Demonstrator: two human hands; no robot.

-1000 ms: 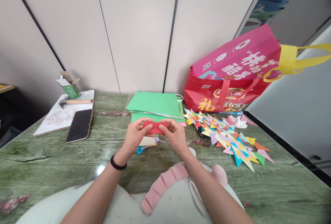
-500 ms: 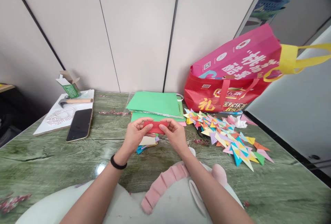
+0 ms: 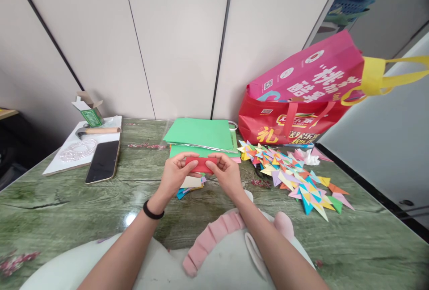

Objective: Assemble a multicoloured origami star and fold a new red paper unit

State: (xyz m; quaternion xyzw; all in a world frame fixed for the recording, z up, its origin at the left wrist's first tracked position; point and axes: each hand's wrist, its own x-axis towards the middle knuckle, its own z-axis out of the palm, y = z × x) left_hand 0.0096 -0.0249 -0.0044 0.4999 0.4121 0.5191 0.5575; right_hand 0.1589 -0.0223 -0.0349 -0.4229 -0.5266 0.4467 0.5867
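A folded strip of red paper [image 3: 200,165] is held above the green marbled table [image 3: 67,209] between both hands. My left hand [image 3: 176,174] pinches its left end, fingers closed; a black band sits on that wrist. My right hand [image 3: 226,174] pinches the right end, fingers closed too. Under the hands lies a small stack of coloured paper squares [image 3: 190,185]. Just beyond them rests a pile of green sheets [image 3: 201,136].
Several folded multicoloured paper stars [image 3: 291,176] spread to the right. A red and pink shopping bag [image 3: 301,98] stands at the back right. A black phone [image 3: 103,161], a white board [image 3: 60,165] with a hammer [image 3: 97,131], beads and a small green box [image 3: 89,111] lie left.
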